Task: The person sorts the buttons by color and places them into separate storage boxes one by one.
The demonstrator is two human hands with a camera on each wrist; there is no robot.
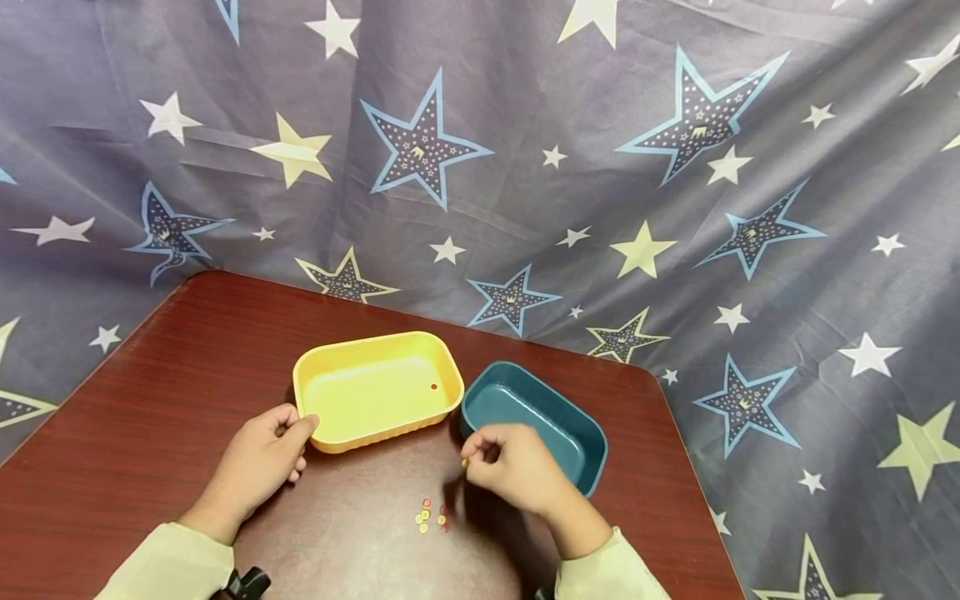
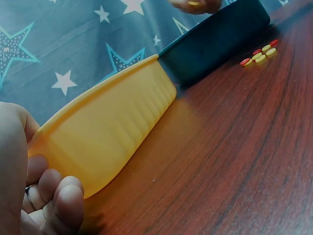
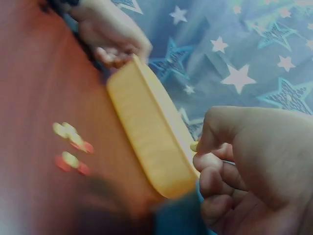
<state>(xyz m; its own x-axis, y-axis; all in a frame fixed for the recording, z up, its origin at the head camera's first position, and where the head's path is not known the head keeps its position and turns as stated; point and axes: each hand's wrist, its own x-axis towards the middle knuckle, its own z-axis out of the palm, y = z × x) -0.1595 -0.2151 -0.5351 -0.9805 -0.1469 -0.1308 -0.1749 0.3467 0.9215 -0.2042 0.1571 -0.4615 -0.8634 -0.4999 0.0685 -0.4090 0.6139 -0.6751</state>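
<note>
My left hand grips the near left corner of a yellow plastic tray, thumb over the rim and fingers against the outer wall. A single small red disc lies inside that tray. Above the near left edge of a dark teal tray, my right hand pinches a small yellow disc between thumb and fingertip. Several loose red and yellow discs lie on the table in front of the trays; they look like small buttons or tablets, too small to tell which.
The two trays stand side by side, close together, on a reddish-brown wooden table. A grey curtain printed with stars hangs behind and to the right of the table.
</note>
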